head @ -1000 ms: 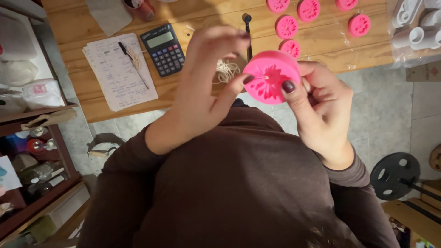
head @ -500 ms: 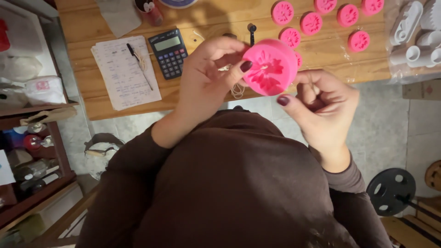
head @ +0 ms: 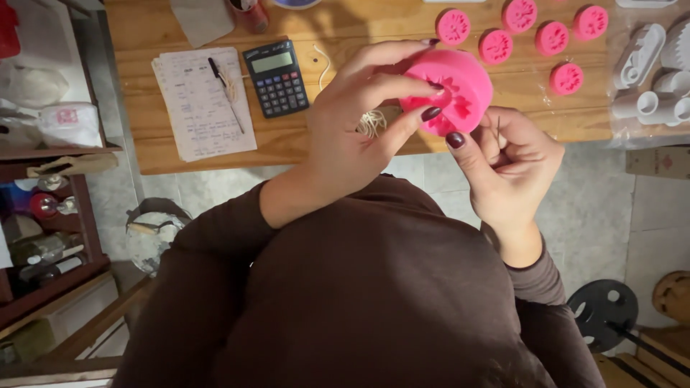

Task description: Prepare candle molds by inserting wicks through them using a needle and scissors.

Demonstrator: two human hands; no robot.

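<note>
the left hand point(head: 359, 129) grips a round pink mould point(head: 451, 90) above the near edge of the wooden table point(head: 180, 21). its fingers point(head: 392, 54) curl over the top rim, and the thumb, with a dark painted nail, presses into the hollowed face from below, so the mould sits pinched between thumb and fingertips. the right hand point(head: 514, 162) is just beside it, under the mould's lower right edge; its thumb tip touches the rim, and its other fingers are closed together around a thin needle-like pin point(head: 498, 133) that stands upright. behind the hands a small tangle of pale string point(head: 371, 123) lies on the table. farther out are a dark calculator point(head: 277, 77), a sheet of paper point(head: 201, 108) with a pen point(head: 224, 92) on it, several smaller pink moulds point(head: 535, 32), and white moulded pieces point(head: 650, 68) at the right.
</note>
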